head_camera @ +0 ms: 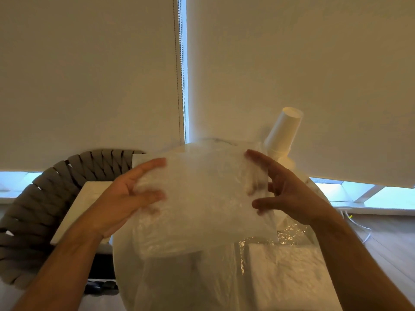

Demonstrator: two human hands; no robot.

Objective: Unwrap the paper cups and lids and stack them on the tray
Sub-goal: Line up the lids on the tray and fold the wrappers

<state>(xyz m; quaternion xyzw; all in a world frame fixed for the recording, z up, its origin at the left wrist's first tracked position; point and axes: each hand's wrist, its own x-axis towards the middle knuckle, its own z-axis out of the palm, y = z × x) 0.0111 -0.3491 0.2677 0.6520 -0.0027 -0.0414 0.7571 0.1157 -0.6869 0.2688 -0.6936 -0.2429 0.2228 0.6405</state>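
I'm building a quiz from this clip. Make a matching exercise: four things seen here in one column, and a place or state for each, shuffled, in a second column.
Things:
1. plastic wrap
2. stack of paper cups
3. woven chair
4. bead chain

Places or states:
A. hangs down beside the window blind
B. stands upside down behind the right hand
C. held up between both hands
D. on the left, behind the left hand

Pairs: 1-C, 2-B, 3-D, 4-A

Drawn roller blinds [89, 75], a woven chair [40, 209], seemingly wooden floor [386, 243].
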